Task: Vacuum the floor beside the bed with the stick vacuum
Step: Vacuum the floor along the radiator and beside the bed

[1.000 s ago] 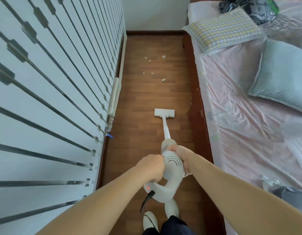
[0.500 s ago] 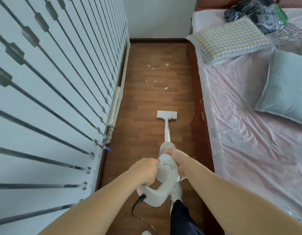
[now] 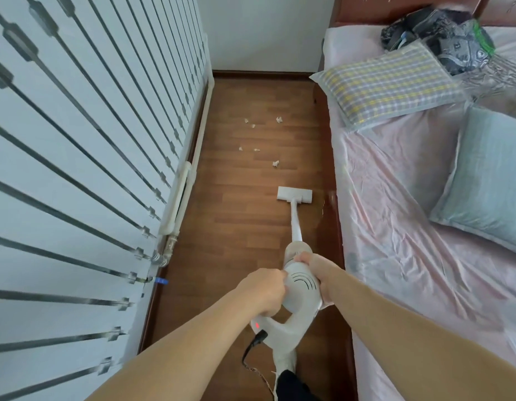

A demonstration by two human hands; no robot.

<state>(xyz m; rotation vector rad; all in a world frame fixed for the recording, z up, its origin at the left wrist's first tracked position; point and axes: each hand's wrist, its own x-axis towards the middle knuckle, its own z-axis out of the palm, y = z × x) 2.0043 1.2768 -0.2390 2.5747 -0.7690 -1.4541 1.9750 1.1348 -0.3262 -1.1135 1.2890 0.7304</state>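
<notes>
Stick vacuum: white, on wood floor between radiator and bed.
Left hand: fingers curled round handle.
Right hand: gripping motor body.
Floor head: near bed edge.
Paper scraps: on floor beyond head, apart.

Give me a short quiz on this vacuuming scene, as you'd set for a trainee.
1. True or false: the paper scraps lie on the floor ahead of the floor head, not under it.
2. Where is the bed relative to the stick vacuum? A) on the person's left B) on the person's right C) beyond the far wall
3. Which hands hold the stick vacuum?

Key: 1 true. 2 B. 3 both: the left hand and the right hand each hold it.
</notes>
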